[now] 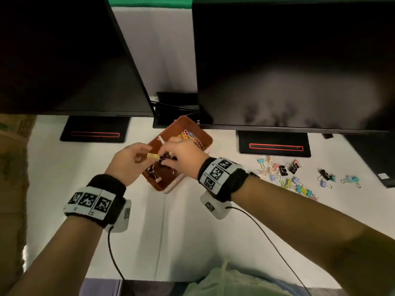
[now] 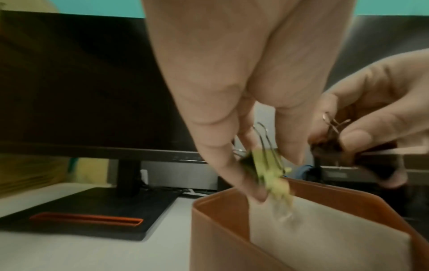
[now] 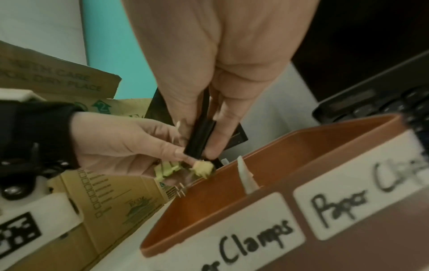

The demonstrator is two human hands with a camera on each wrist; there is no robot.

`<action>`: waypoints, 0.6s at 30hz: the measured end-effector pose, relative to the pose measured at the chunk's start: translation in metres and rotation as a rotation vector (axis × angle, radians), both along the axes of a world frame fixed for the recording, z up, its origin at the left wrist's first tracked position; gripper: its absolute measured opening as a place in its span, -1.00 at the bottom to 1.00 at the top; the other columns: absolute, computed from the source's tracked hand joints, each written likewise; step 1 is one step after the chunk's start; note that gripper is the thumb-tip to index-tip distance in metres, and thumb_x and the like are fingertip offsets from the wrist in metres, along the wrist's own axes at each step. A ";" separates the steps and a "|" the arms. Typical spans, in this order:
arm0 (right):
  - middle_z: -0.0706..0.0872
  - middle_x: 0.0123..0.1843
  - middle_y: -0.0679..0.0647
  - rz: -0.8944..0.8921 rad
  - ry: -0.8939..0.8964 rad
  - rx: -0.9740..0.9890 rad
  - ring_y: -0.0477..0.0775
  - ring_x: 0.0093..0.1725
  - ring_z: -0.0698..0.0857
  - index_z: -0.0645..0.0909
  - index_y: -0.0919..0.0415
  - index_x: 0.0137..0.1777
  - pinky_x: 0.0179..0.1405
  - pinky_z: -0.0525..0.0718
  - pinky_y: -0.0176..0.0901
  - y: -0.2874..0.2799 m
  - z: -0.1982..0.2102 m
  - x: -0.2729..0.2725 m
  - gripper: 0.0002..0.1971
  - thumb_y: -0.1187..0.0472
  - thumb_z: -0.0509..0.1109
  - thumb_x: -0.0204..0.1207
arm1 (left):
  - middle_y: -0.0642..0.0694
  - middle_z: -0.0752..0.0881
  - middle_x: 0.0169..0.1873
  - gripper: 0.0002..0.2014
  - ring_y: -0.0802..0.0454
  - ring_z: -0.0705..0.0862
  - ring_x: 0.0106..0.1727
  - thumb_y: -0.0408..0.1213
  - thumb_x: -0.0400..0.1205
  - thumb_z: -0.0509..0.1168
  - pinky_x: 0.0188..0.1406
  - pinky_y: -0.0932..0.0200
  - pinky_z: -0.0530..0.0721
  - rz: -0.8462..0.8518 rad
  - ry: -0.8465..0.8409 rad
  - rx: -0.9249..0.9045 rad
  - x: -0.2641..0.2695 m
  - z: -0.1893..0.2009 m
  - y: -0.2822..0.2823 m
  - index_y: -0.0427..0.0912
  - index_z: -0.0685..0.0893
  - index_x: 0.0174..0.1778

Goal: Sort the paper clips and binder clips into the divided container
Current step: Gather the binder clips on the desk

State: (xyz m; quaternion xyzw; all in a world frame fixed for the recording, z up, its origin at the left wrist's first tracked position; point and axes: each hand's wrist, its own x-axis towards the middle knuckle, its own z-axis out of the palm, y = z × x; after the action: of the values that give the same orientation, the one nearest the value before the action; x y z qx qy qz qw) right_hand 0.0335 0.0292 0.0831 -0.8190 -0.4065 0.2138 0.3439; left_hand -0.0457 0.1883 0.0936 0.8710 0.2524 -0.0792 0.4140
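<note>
A brown divided container (image 1: 205,139) stands on the white desk. Its far half holds coloured paper clips (image 1: 190,135); its near half holds several binder clips. My left hand (image 1: 136,155) pinches a yellow binder clip (image 1: 152,156) over the near compartment. In the left wrist view the same yellow binder clip (image 2: 267,165) hangs between my fingertips above the container's rim (image 2: 336,194). My right hand (image 1: 177,154) hovers over the same compartment and pinches a black binder clip (image 3: 199,139). Labels (image 3: 255,236) on the container read "Clamps" and "Paper Clips".
Several loose binder clips (image 1: 295,176) in pastel colours and black lie on the desk to the right. Two dark monitors (image 1: 288,67) stand behind the container on black bases (image 1: 273,144). Cardboard boxes (image 1: 12,159) stand at the left. Cables (image 1: 267,238) trail from my wrists.
</note>
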 end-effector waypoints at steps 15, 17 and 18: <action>0.53 0.26 0.04 -0.269 0.031 -0.487 0.00 0.05 0.58 0.47 0.00 0.37 0.18 0.63 -0.06 -0.192 -0.035 0.023 -0.52 0.00 0.46 0.46 | 0.11 0.50 0.15 -0.62 0.19 0.59 0.09 -0.28 0.56 0.36 0.12 0.24 0.60 -0.495 -0.169 -0.043 0.015 -0.016 -0.104 0.06 0.54 0.29; 0.49 0.34 0.04 -0.279 0.078 -0.570 0.05 0.17 0.58 0.41 -0.02 0.42 0.22 0.60 -0.07 -0.217 -0.042 0.018 -0.43 -0.02 0.48 0.43 | 0.11 0.47 0.16 -0.61 0.20 0.56 0.07 -0.27 0.55 0.36 0.09 0.29 0.55 -0.574 -0.137 -0.044 0.020 -0.031 -0.134 0.04 0.52 0.30; 0.48 0.38 0.03 -0.275 0.093 -0.601 0.06 0.21 0.58 0.39 -0.04 0.43 0.24 0.59 -0.06 -0.225 -0.045 0.016 -0.41 -0.03 0.48 0.42 | 0.09 0.47 0.17 -0.61 0.19 0.55 0.06 -0.26 0.55 0.36 0.08 0.30 0.53 -0.616 -0.108 -0.033 0.022 -0.040 -0.147 0.04 0.52 0.29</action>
State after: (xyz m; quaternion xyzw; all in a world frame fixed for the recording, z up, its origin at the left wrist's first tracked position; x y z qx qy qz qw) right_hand 0.0490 -0.1963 0.0378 -0.9204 -0.1947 0.3130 0.1306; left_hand -0.0235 0.0412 0.0537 0.9025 -0.0473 -0.1585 0.3976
